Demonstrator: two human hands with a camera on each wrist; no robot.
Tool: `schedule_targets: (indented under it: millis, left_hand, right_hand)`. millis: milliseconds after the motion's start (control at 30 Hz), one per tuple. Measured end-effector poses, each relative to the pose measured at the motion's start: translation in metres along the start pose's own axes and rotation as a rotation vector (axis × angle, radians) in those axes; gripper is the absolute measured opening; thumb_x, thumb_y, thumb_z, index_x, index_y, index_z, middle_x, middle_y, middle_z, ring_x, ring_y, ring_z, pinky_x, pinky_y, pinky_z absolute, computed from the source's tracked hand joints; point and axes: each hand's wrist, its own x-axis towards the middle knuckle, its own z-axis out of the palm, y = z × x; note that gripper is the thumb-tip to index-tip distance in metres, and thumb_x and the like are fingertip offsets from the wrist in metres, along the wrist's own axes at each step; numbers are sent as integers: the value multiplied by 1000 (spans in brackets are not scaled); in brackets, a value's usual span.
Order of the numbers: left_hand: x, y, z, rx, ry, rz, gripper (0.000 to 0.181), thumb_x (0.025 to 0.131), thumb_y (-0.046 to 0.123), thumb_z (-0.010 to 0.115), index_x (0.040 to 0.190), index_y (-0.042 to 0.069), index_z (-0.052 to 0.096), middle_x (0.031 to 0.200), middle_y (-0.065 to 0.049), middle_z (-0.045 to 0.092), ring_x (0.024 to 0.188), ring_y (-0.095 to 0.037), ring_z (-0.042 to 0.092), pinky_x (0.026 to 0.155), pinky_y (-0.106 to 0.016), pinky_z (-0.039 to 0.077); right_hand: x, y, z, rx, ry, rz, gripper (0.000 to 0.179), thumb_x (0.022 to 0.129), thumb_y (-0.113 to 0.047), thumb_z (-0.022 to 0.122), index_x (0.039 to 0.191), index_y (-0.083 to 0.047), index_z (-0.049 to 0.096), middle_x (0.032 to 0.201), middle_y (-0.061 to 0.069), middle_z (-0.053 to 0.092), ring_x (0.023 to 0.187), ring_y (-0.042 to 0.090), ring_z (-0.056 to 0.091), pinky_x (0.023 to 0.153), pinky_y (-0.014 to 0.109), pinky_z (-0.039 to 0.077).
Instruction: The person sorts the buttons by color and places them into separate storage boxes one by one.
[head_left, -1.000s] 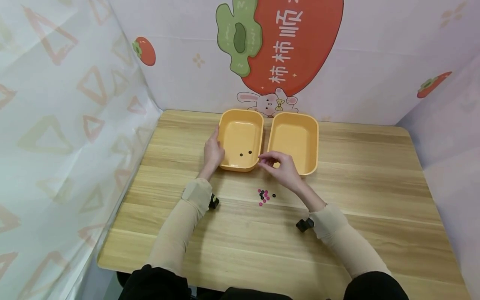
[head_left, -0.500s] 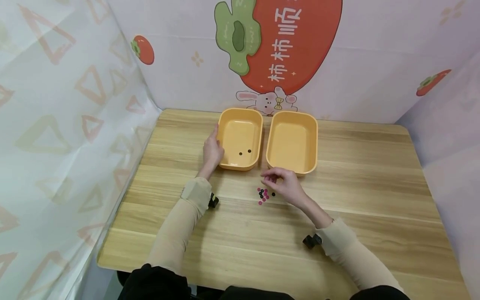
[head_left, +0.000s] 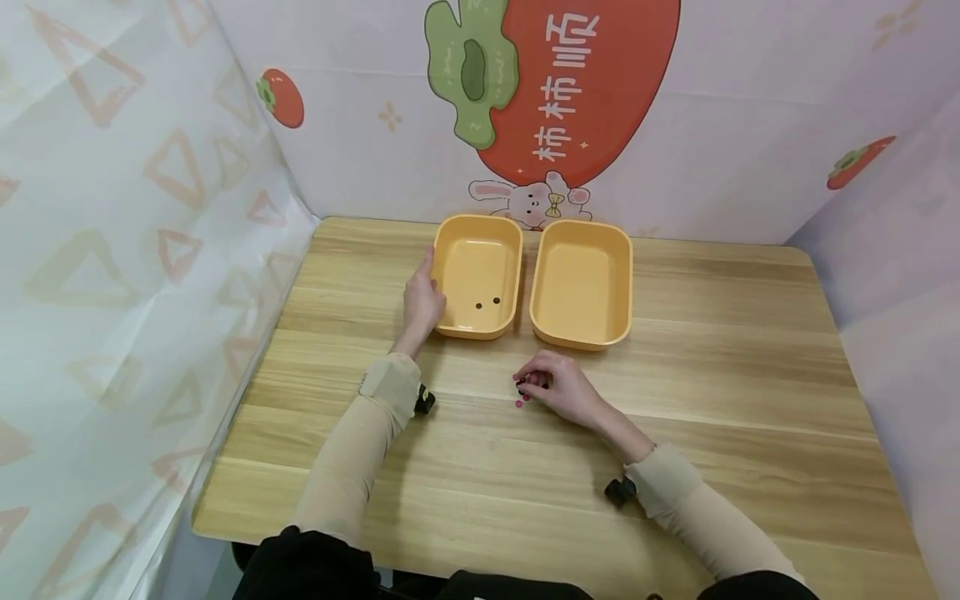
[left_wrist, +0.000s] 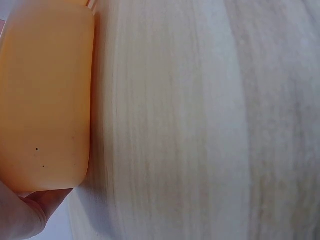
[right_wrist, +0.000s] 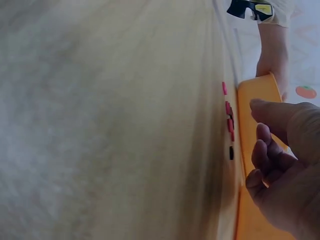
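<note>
Head view shows two dark pieces (head_left: pixel 497 301) already in the left tray (head_left: pixel 480 262), gripped by the left hand (head_left: pixel 422 302), while the right hand (head_left: pixel 562 388), fingers loose, seemingly holding nothing, hovers over remaining pink and black pieces (right_wrist: pixel 230 125).

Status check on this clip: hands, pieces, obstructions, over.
Left hand grips left tray; right hand at pink and black pieces on table, nothing visibly pinched. Two dark pieces inside left tray. No obstruction seen, though right hand partly hides table pieces.

Forearm sleeves (head_left: pixel 345 475): beige, ending in loose, broad cuffs (head_left: pixel 392 388). Upper garment (head_left: pixel 306 568): black, above beige sleeves. Left wrist module (head_left: pixel 425 401): black, compact, yellow marking (right_wrist: pixel 263 8). Right wrist module (head_left: pixel 619 492): black, angular.
</note>
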Motion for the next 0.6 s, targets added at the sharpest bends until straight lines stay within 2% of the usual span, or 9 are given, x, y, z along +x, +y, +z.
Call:
schedule_targets:
  millis: [167,300,467,600]
  left_hand:
    - [-1,3,-2,-11,-12,-17,82,104,-9,48,175,23,26,178,-5,39,160,-33,47,138,-44,37]
    - [0,1,-1,-12,-15,-21,82,104,-9,48,176,25,25,179,-5,38,160,-32,47,138,-45,37]
    - [1,0,0,-5,-6,-11,81,104,-9,48,176,23,26,178,-7,40,152,-35,56,135,-46,42]
    - [-1,2,-2,-8,-14,-11,81,104,-9,47,176,23,24,178,-8,38,155,-35,53,136,-46,41]
  right_hand:
    - [-1,8,6,-41,-36,31,11,92,2,84,103,-2,83,89,4,73,78,2,58,67,16,53]
    - [-1,9,8,-56,-21,59,13,92,1,84,105,-3,83,90,4,72,77,3,57,66,16,51]
    - [2,7,7,-58,-7,90,11,93,-2,83,104,-4,83,91,4,72,75,4,55,64,16,48]
    - [3,6,7,-41,-19,96,8,93,-4,85,101,-3,83,91,6,72,73,3,56,63,16,47]
